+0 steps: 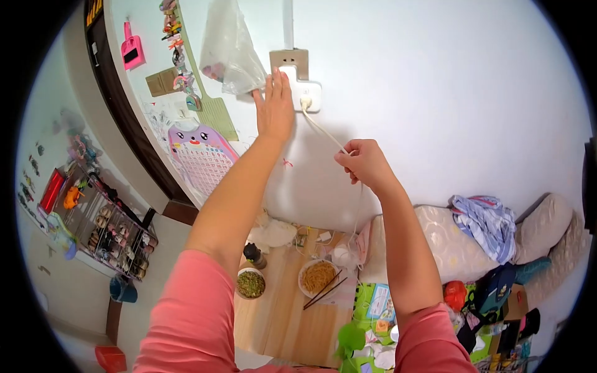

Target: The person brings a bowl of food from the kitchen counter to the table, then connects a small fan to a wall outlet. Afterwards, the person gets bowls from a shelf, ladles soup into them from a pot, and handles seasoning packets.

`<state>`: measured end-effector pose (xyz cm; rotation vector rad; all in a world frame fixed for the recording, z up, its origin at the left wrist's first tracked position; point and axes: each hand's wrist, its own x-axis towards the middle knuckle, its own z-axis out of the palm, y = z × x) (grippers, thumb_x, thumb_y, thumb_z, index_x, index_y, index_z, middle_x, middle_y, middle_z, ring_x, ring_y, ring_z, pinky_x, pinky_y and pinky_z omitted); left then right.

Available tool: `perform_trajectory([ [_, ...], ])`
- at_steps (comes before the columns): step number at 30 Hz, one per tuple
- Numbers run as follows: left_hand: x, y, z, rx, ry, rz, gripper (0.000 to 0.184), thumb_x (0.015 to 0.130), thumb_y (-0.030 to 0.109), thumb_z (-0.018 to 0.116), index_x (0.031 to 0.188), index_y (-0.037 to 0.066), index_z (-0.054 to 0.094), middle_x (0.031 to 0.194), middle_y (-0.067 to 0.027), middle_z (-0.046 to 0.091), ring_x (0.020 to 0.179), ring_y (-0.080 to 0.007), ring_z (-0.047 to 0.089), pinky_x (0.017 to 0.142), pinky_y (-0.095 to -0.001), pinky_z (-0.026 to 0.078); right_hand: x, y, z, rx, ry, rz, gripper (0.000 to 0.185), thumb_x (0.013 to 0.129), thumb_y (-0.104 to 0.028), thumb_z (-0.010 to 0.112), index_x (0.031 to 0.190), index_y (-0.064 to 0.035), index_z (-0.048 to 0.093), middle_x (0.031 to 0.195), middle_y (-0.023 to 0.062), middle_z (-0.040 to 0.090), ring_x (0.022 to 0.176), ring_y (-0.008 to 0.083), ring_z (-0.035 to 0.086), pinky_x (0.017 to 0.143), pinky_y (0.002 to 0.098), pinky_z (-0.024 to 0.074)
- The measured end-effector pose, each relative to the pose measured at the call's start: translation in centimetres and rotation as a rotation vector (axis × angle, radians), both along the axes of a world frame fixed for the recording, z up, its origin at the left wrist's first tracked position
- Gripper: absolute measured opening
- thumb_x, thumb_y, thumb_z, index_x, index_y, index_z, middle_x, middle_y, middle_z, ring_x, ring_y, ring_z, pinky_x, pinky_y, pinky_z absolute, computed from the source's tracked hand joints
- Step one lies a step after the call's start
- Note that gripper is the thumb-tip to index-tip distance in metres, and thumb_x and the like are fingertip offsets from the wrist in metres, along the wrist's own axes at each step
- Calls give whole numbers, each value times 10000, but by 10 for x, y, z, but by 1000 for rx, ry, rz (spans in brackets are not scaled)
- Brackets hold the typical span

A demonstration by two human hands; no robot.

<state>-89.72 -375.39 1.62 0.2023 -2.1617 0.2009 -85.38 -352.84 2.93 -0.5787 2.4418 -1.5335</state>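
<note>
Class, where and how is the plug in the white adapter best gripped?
Probably by the body of the plug, not the cord: it projects from the front of the white adapter. Come from the lower right, where the cord trails and the right hand pinches it; the left hand occupies the adapter's left side.

A white plastic adapter (313, 94) sits on a beige rectangular wall socket (302, 56), right of a translucent plastic bag (231, 46), above a pale wooden table (277, 326) where a round white bowl of greens (250, 297) stands left of a round white noodle bowl (301, 285) bearing slim dark chopsticks (325, 295).
</note>
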Motion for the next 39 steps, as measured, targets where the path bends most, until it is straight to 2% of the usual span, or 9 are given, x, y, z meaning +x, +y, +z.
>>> perform_trajectory([
  [7,35,29,-40,14,-130,-19,635,742,39,499,1342,26,292,1388,-171,310,1263,-304,319,1021,-471,253,26,66,-65,-13,-152,57,69,722,-53,593,706,14,588,566,33,538,508,102,497,494,242,401],
  [9,74,64,-78,354,-30,-451,513,709,-6,470,1219,45,450,1193,-161,507,1096,-296,470,921,-378,374,42,101,-106,19,-267,28,64,715,-48,589,709,16,590,580,42,549,518,107,506,510,250,415],
  [12,142,140,-188,808,-158,-543,367,701,-44,430,1032,61,552,926,-100,586,825,-243,559,707,-331,457,72,155,-157,119,-337,-20,67,713,-46,592,722,20,595,597,57,569,533,121,529,527,265,430],
  [18,228,273,-324,1133,-935,-870,484,738,17,547,1206,59,431,928,-86,570,669,-154,544,604,-272,450,136,287,-298,378,-375,-40,145,724,-109,626,771,28,614,645,80,609,603,140,567,580,294,453],
  [21,243,315,-339,1069,-1172,-902,461,755,43,572,1198,55,446,949,-79,562,667,-133,532,585,-262,449,166,338,-352,371,-265,-444,113,681,-106,634,746,-15,622,733,146,624,674,261,600,629,358,463],
  [25,251,330,-353,1148,-1373,-766,400,782,71,574,1172,62,484,958,-52,569,716,-115,531,632,-251,450,177,366,-408,277,251,-610,249,715,-16,605,963,-28,587,1076,199,549,990,366,516,839,403,422],
  [28,260,317,-367,1273,-1366,-750,324,807,80,563,1129,56,526,945,-41,578,723,-106,528,645,-241,445,186,364,-423,427,378,-651,263,714,-26,602,977,-27,585,1099,190,540,1030,358,498,872,398,409],
  [31,269,290,-386,1562,-1215,-594,251,831,88,554,1076,40,564,910,-29,587,711,-95,527,638,-230,441,204,372,-456,384,258,-590,229,738,-60,584,966,-41,598,1023,174,584,965,344,540,818,397,436],
  [39,345,207,-436,1598,-1064,-111,142,832,101,555,927,12,612,763,-28,604,636,-87,540,576,-216,444,277,332,-566,274,-301,-354,161,728,-77,557,863,-61,643,778,142,636,744,318,608,665,389,480],
])
